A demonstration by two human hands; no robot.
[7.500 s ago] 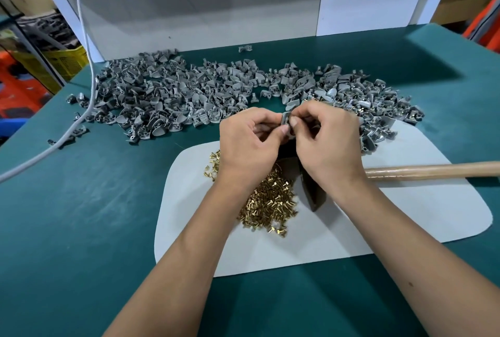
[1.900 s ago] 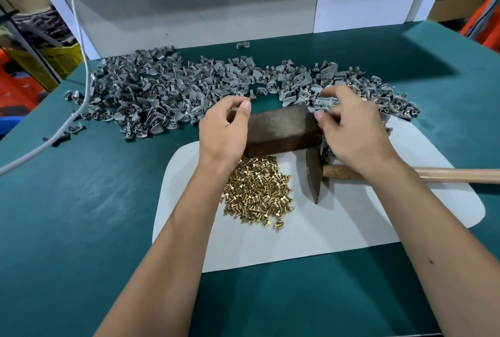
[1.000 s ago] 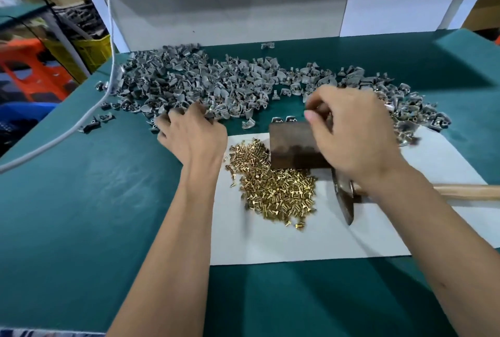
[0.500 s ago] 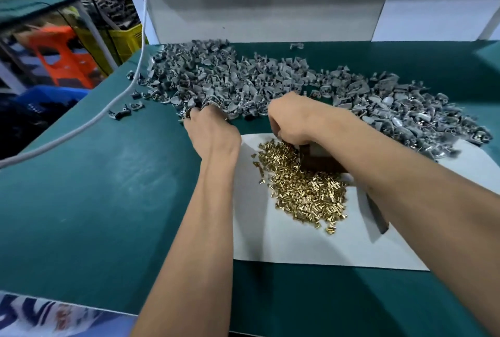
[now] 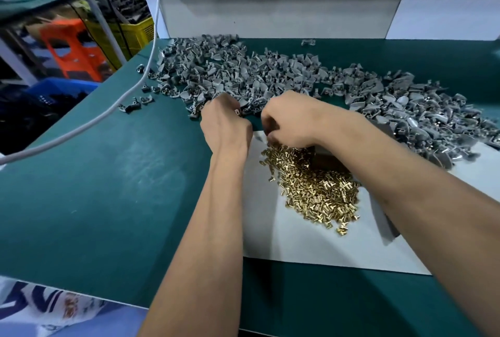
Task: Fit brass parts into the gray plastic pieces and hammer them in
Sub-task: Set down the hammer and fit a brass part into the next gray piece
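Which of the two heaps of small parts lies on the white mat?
The brass parts heap, gold-coloured, lies on the white mat under the right hand. The gray plastic pieces are spread mostly on the green table behind.

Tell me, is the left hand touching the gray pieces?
Touching. The head view shows the left hand with its fingers curled into the near edge of the gray pieces, no gap between them.
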